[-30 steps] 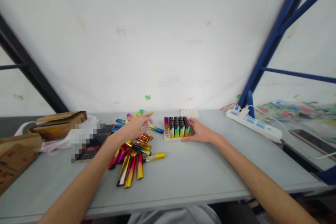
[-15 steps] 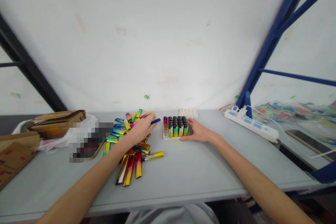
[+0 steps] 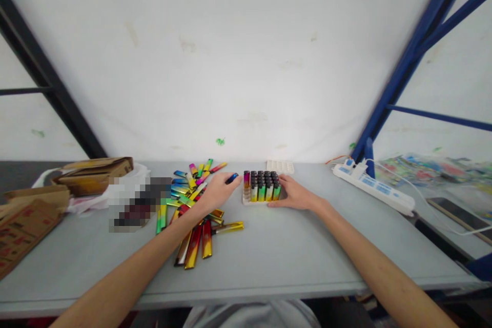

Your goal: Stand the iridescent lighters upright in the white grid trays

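Note:
My left hand [image 3: 222, 192] pinches a blue lighter [image 3: 232, 179] between thumb and fingers, just left of a white tray [image 3: 246, 201]. In the tray, several black-topped lighters [image 3: 264, 188] stand upright in rows, their bodies fading from green to yellow. A purple-red lighter [image 3: 246, 178] stands at the back of the leftmost row, with bare slots in front of it. Round the tray's right side, my right hand [image 3: 294, 193] is closed, thumb at the front corner and fingers behind. A loose pile of shiny coloured lighters [image 3: 206, 241] spreads below and left of my left hand.
Another white slotted tray [image 3: 280, 166] lies by the wall. Cardboard boxes [image 3: 94, 177], a plastic bag and a partly blurred dark object stand at the left. On the right are a power strip [image 3: 372, 188] with cables, a phone [image 3: 457, 215] and blue shelf bars.
My left hand has moved right from the pile towards the tray with the blue lighter, now tilted more upright. My right hand stays at the tray. The whole view has shifted slightly.

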`<action>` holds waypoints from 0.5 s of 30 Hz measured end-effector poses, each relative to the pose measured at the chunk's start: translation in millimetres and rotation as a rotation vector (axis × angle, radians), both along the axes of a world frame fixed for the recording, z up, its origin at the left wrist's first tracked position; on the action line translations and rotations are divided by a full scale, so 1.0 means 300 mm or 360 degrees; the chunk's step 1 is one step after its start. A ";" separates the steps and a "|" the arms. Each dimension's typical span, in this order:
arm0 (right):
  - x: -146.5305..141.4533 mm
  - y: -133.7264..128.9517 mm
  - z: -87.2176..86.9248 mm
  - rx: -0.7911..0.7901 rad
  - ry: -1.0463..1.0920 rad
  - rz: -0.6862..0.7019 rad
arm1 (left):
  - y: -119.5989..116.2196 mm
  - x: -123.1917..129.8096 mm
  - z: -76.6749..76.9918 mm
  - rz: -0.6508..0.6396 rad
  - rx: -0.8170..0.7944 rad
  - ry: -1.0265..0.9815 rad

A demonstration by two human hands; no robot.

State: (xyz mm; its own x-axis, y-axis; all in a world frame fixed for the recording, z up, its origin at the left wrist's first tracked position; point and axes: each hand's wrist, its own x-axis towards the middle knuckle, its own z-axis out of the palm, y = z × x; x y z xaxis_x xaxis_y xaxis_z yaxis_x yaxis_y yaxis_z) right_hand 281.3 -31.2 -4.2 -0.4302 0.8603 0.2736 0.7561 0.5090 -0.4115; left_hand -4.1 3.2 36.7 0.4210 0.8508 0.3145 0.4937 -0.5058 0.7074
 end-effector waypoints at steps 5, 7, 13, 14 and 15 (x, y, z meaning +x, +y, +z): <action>0.003 -0.001 -0.003 -0.0017 -0.0002 -0.0015 | -0.007 -0.001 0.003 0.0094 0.0140 0.0116; 0.002 -0.001 -0.003 -0.0019 -0.0003 -0.0030 | -0.010 -0.003 0.007 0.0094 0.0138 0.0101; -0.001 -0.005 0.000 -0.0021 -0.0020 -0.0024 | -0.004 -0.007 -0.002 -0.0090 -0.0113 -0.0081; -0.001 -0.005 0.000 -0.0017 -0.0027 -0.0023 | -0.001 -0.006 -0.009 -0.0128 -0.0162 -0.0114; -0.001 -0.006 0.000 -0.0012 -0.0031 -0.0021 | 0.003 -0.005 -0.016 -0.0160 -0.0215 -0.0156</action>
State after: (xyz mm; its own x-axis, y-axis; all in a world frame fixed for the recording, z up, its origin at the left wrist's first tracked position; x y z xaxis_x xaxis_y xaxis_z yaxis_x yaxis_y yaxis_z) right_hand 281.1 -32.8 -4.3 -0.4243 0.8679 0.2584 0.7705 0.4960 -0.4004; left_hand -5.7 4.1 31.9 0.4789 0.8433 0.2440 0.3709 -0.4463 0.8144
